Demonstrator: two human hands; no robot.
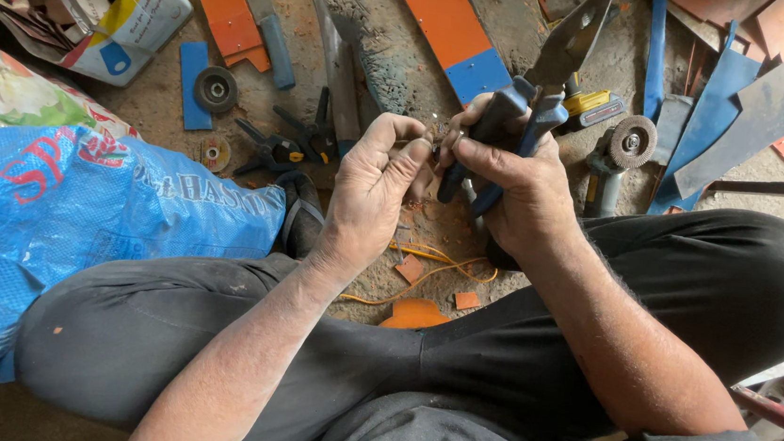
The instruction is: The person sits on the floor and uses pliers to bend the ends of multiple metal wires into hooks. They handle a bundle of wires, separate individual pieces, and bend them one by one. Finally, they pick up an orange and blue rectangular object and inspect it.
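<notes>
I sit cross-legged on a dusty floor. My right hand (518, 180) grips blue-handled pliers (557, 65), jaws pointing up and away. My left hand (371, 190) pinches a small metal piece (436, 132) between thumb and forefinger, touching the fingers of my right hand. What the piece is I cannot tell; it is mostly hidden by the fingers. A yellow wire (426, 261) lies on the floor below my hands, between my knees.
A blue woven sack (61, 220) lies at left. An angle grinder (620, 155), a grinding disc (216, 90), black cutters (290, 145), orange and blue sheet strips (447, 27), a box (130, 23) of scraps and orange offcuts (412, 312) litter the floor.
</notes>
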